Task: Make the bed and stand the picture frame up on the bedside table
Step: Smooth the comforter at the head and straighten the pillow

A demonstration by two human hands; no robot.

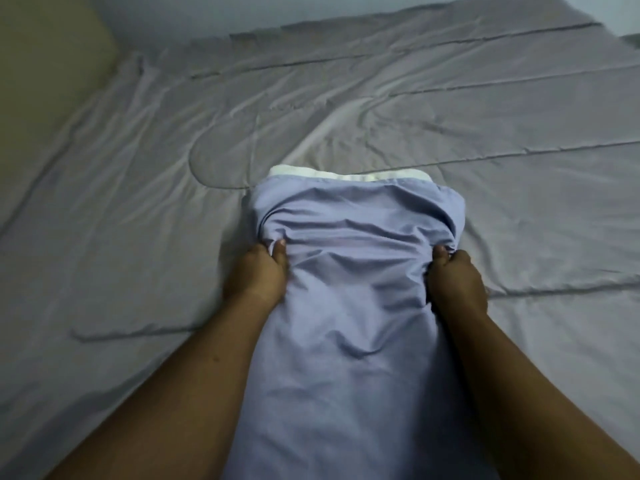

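A pillow in a lilac-blue pillowcase (353,271) lies lengthwise in front of me, its far end open so that the white pillow (346,174) shows at the top. My left hand (259,275) grips a bunch of the pillowcase on its left side. On the right side my right hand (453,278) holds the fabric the same way. Under the pillow the bed is covered by a greyish-pink quilted blanket (485,133) with many creases. The picture frame and the bedside table are not in view.
The headboard or wall panel (45,46) in beige stands at the far left corner. A pale wall (242,8) runs behind the bed. A curved stitched edge of the blanket (194,161) lies just left of the pillow.
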